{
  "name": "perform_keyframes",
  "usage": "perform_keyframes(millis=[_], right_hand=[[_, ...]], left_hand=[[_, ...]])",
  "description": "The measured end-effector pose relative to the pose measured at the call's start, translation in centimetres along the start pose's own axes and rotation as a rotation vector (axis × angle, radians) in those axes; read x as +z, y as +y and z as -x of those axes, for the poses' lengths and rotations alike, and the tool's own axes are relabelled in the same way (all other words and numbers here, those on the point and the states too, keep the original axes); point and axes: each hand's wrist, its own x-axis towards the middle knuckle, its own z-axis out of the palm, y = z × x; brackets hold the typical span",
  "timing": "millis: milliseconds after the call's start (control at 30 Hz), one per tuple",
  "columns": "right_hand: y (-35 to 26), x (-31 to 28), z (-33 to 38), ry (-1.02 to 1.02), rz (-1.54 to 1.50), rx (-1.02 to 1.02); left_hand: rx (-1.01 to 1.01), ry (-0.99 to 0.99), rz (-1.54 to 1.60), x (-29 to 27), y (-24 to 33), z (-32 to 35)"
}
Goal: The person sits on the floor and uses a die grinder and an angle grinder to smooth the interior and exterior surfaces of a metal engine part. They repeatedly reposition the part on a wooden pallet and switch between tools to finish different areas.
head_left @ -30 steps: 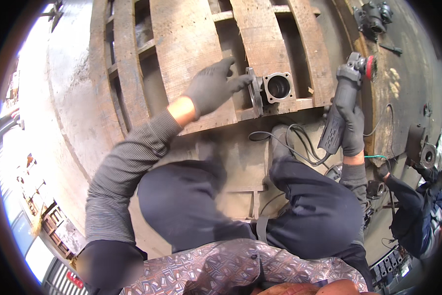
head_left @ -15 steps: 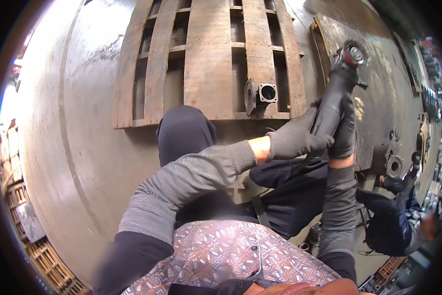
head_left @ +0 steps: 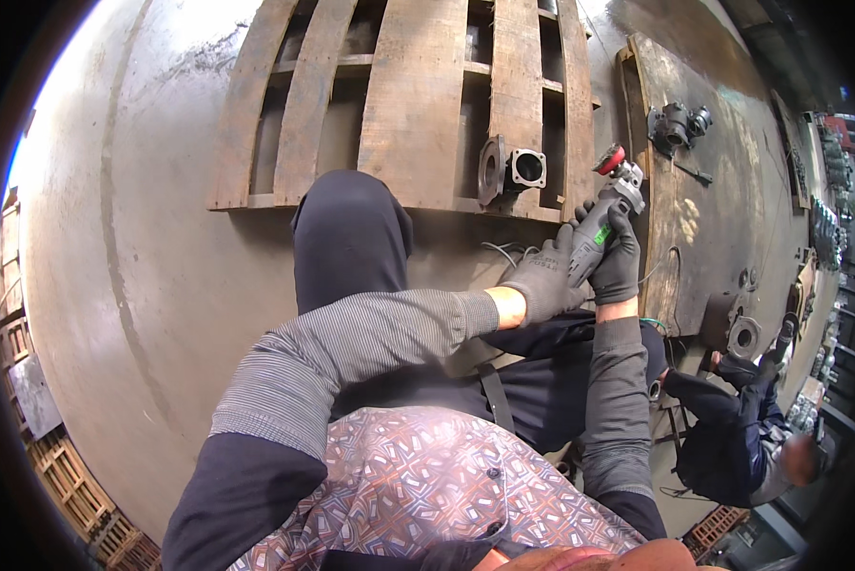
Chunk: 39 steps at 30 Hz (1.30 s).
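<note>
An angle grinder (head_left: 594,238) with a grey body, metal head and red disc is held between my two gloved hands, to the right of my raised knee. My left hand (head_left: 544,284) closes round the rear of its body. Higher on the body, towards the head, my right hand (head_left: 618,259) is wrapped about it from the right side. The disc end points up and away, near the pallet's right edge. Just left of the grinder a metal casting (head_left: 511,173) with a square flange and round bore stands on the wooden pallet (head_left: 413,105).
On a wooden board (head_left: 732,190) at the right lie a dark metal fitting (head_left: 677,126) and a flanged casting (head_left: 739,331). A co-worker (head_left: 732,447) sits at the lower right. Stacked pallets (head_left: 70,481) stand at the far left. A cable (head_left: 503,249) loops beside my left hand.
Both hands have brought the grinder down and left, closer to me, off the board. It has turned so its body and red disc now show from the side.
</note>
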Motion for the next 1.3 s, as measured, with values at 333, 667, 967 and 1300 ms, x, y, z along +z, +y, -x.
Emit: perform_keyframes(millis=[333, 667, 967, 1300], right_hand=[[2.4, 1.2, -2.7, 0.333, 0.362, 0.048], [5.5, 2.6, -5.3, 0.391, 1.459, -0.127], [6.9, 3.8, -7.2, 0.427, 1.676, -0.135], [6.6, 4.0, -7.9, 0.455, 1.716, -0.113]], left_hand=[[0.046, 0.135, 0.1, 4.2, -5.0, -1.5], [-0.229, -0.061, 0.422, 5.0, -9.6, -6.0], [0.005, -0.075, 0.377, 2.0, -10.0, -6.2], [-0.121, -0.177, 0.34, 1.0, -8.8, -6.3]])
